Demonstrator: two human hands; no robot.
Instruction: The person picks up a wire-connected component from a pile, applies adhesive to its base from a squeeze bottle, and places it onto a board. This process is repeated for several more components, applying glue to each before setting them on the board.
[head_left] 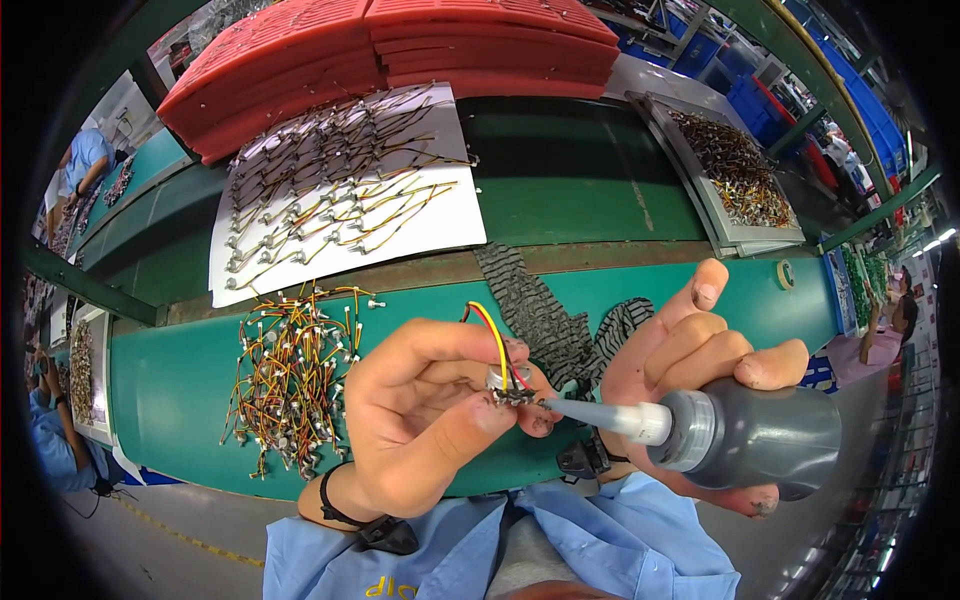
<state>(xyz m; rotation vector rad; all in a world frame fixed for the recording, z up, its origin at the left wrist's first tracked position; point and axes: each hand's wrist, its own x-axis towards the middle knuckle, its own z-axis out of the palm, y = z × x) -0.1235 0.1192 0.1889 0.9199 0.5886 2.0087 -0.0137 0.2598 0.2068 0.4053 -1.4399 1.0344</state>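
Note:
My left hand [425,415] pinches a small metal part [508,385] between thumb and fingers; red and yellow wires [492,335] arc up out of it. My right hand [700,370] grips a dark grey squeeze bottle [765,435] lying sideways, and its translucent nozzle [590,412] touches the small part. Both hands are held close together above the near edge of the green bench [180,375].
A loose pile of wired parts [295,375] lies left of my hands. Behind it a white sheet [400,210] carries rows of wired parts. Red trays [400,50] are stacked at the back, a metal tray [740,175] of parts far right, a striped cloth [545,315] behind my hands. Other people work at both sides.

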